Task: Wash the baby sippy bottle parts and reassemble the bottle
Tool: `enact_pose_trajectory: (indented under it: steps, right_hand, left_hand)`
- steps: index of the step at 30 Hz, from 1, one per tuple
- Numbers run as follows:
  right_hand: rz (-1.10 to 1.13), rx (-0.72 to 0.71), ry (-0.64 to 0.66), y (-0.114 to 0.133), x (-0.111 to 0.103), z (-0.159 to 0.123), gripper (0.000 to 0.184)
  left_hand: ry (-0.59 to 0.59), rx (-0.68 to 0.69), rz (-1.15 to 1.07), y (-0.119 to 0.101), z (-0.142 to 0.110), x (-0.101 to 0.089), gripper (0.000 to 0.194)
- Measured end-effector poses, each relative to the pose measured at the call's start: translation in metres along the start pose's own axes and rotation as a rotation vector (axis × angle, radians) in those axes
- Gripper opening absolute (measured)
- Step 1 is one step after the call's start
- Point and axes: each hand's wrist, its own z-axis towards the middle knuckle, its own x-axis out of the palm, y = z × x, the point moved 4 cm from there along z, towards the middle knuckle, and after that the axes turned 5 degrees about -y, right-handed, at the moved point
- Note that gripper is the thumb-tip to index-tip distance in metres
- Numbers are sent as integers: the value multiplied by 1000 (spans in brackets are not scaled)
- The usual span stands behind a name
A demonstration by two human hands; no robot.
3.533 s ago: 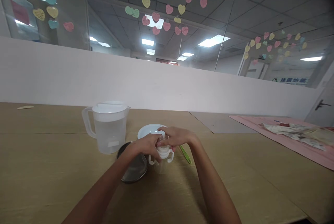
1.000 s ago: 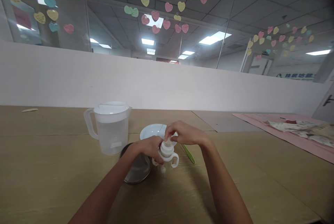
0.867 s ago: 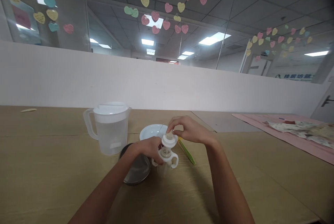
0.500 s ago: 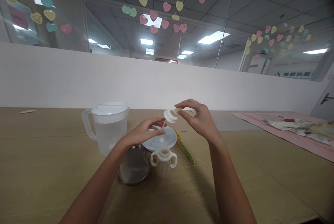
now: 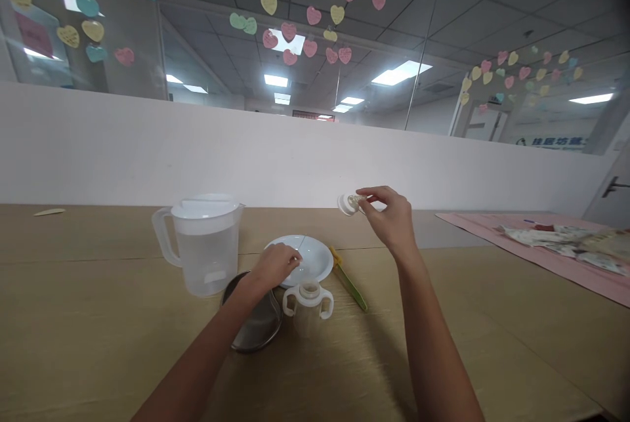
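My right hand (image 5: 391,222) is raised above the table and pinches a small white bottle cap with its teat (image 5: 349,203). My left hand (image 5: 272,266) rests low at the near rim of a white plate (image 5: 317,259), fingers curled; whether it holds a thin straw there I cannot tell. Just in front of it stands an uncapped clear baby bottle with two white handles (image 5: 308,302). A round metal lid (image 5: 253,317) lies under my left wrist.
A clear lidded water jug (image 5: 201,243) stands left of the plate. A green and yellow utensil (image 5: 349,280) lies right of it. A pink cloth (image 5: 541,258) with wrappers lies at the far right. A white partition wall (image 5: 147,153) runs behind the wooden table (image 5: 73,317).
My right hand unscrewed the cap from the bottle, lifted it and carried it up and to the right. My left hand let go of the bottle and dropped to the plate's rim.
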Motion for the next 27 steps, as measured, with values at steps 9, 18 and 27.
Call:
enact_pose_trajectory:
  steps: [9, 18, 27]
  right_hand:
    - [5, 23, 262, 16, 37, -16, 16]
    - [119, -45, 382, 46, 60, -38, 27]
    - [321, 24, 667, 31, 70, -40, 41]
  left_hand:
    - [-212, -19, -262, -7, -2, -24, 62]
    - [-325, 37, -479, -44, -10, -62, 35]
    - [-253, 132, -512, -45, -16, -73, 36]
